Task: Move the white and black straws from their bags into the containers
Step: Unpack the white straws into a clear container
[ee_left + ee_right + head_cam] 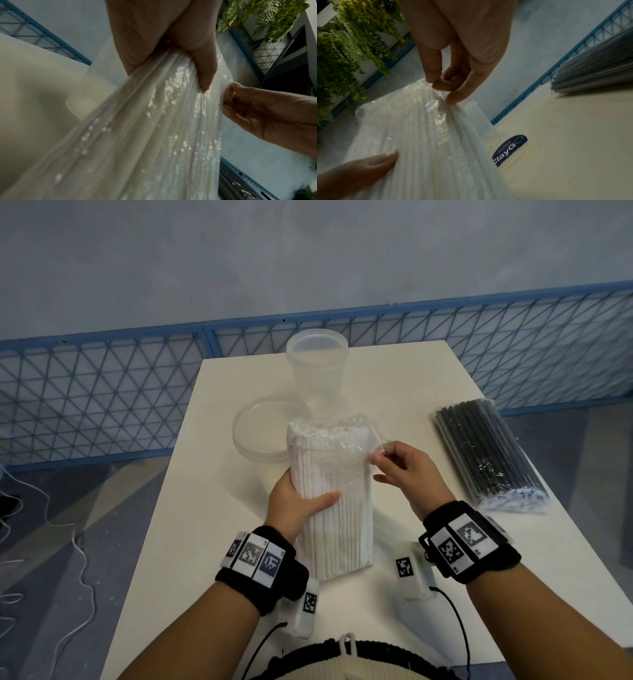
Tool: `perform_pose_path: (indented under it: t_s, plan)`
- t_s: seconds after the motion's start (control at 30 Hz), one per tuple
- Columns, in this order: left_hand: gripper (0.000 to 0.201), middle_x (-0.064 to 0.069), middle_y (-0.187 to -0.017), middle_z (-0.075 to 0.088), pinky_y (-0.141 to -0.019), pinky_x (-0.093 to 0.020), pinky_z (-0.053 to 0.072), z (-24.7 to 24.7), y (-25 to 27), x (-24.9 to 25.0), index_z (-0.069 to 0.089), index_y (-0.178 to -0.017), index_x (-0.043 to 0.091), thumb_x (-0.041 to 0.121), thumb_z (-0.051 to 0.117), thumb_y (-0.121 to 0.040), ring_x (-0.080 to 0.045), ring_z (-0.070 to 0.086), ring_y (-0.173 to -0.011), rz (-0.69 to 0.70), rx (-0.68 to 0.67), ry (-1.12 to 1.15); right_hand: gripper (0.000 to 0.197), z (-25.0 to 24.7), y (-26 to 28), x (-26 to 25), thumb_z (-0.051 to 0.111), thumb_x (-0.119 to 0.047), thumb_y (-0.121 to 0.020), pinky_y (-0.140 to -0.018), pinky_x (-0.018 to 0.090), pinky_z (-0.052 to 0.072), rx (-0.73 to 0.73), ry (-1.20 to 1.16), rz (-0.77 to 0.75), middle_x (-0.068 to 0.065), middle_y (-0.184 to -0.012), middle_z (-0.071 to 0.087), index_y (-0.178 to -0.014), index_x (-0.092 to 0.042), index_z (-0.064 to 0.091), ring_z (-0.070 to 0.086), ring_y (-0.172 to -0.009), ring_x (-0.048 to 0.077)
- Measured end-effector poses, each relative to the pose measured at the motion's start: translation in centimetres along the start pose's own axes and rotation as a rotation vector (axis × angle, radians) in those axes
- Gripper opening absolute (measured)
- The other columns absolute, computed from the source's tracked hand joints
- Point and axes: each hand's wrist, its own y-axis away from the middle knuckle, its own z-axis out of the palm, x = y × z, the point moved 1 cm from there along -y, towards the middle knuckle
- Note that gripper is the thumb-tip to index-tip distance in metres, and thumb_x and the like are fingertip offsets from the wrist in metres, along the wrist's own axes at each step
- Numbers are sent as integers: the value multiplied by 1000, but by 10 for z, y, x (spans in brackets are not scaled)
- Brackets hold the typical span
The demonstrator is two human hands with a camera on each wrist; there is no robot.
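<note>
A clear bag of white straws (337, 501) stands on end at the middle of the white table (394, 392). My left hand (298, 505) grips its left side, thumb across the front. My right hand (400, 465) pinches the loose plastic near the bag's top right corner. The left wrist view shows the same bag of white straws (154, 128) under my left hand (171, 44), with my right hand (248, 105) at its edge. My right hand (447, 81) pinches the bag of white straws (423, 135) in the right wrist view. A bag of black straws (489, 455) lies flat at the table's right.
Behind the white bag stands a tall clear container (317, 364), and a low round clear container (263, 436) lies to its left at the table's edge. A blue mesh fence (102, 392) runs behind the table. White cables (68, 542) trail on the floor at left.
</note>
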Motion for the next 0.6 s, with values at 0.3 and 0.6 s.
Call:
perform_pose_path:
  t_s: [0.3,0.6]
  plan:
    - [77,0,-108,70,-92,-47,53,-1,2,-1,60,-109,22,41,87,-40,-21,65,-104,4,-3,36,29,-3,5,0,71,-7,-78,-65,19,53,8,-58,52,2,-101,65,-105,-15,62,67,-78,8]
    - [54,1,-105,69,-92,-47,53,-5,3,-3,59,-98,29,22,90,-54,-20,65,-101,-6,51,15,6,8,8,2,63,-8,-85,-63,16,54,-31,-15,77,3,-101,61,-79,-7,61,63,-86,20]
